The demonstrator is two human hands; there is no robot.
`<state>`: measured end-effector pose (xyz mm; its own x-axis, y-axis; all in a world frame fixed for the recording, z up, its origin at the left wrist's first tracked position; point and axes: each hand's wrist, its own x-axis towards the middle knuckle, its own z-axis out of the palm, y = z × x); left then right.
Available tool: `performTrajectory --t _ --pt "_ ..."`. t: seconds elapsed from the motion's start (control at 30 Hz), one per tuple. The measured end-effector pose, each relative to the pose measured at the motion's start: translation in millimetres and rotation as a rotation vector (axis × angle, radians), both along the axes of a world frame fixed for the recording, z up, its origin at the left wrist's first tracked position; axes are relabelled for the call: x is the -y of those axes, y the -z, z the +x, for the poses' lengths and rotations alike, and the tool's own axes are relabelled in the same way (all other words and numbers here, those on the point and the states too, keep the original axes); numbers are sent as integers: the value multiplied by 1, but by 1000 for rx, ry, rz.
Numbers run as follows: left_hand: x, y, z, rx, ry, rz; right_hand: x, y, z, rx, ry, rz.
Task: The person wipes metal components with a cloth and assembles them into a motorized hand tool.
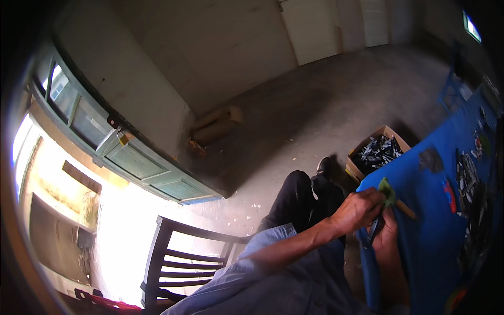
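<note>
My left hand [361, 211] is closed, its fingers bunched around a green cloth [387, 192] that sticks out beyond them. Just below it, my right hand [387, 232] is wrapped around a dark, slender piece [374, 230], whose kind I cannot make out. Both hands are close together over the near edge of the blue-covered table [420, 252], and the fingers partly hide what lies between them. A short wooden stick or handle [406, 209] shows just right of the cloth. Farther right on the table lies a red and blue object [449, 196].
Beyond the table's corner, a cardboard box [356, 169] on the floor holds many dark and silver slender pieces [379, 151]. More such pieces [466, 176] lie along the table's right. A grey rag [431, 160] lies there too. A wooden chair [163, 247] and green door [136, 157] are at left.
</note>
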<state>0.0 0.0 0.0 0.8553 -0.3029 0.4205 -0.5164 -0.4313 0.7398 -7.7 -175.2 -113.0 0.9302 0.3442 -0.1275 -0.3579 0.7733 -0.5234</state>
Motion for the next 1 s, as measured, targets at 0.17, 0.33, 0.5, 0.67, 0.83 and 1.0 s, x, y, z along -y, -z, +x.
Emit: performTrajectory --t 0.17,0.33,0.5,0.67,0.83,1.0 --pt "0 12 -5 -68 5 -72 -7 -21 -3 -38 -5 32" --pt "-7 30 -17 -114 78 -174 -2 -17 -6 31 -85 -104" --pt "-22 11 -25 -145 51 -186 -17 -27 -13 36 -100 -40" --pt "-20 16 -5 -115 24 -256 -11 -8 -15 264 -21 -279" --pt "-1 23 -2 -212 149 -348 14 -12 -12 -11 -6 -88" --pt "-2 15 1 -419 191 -445 8 -20 -15 -61 73 -357"
